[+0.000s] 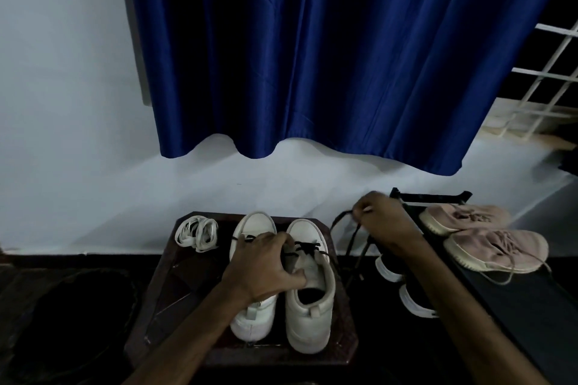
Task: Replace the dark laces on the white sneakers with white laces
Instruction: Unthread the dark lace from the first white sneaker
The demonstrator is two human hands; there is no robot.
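- right sneaker sits side by side with the left sneaker on a dark stool, toes toward the wall
- dark lace is threaded only across the front of the right one, with loose strands trailing off to the right
- left hand grips the right sneaker at the tongue, fingers curled over the lacing and thumb hooked in by the opening
- right hand is raised just right of the stool, fingertips pinching a loop of that dark lace, strands hanging below it
- white laces are bunched at the stool's far left corner, near the left sneaker but apart from it
- black shoes with white soles sit under the right forearm
- pink shoes lie on a dark rack further right
- blue curtain hangs on the wall behind
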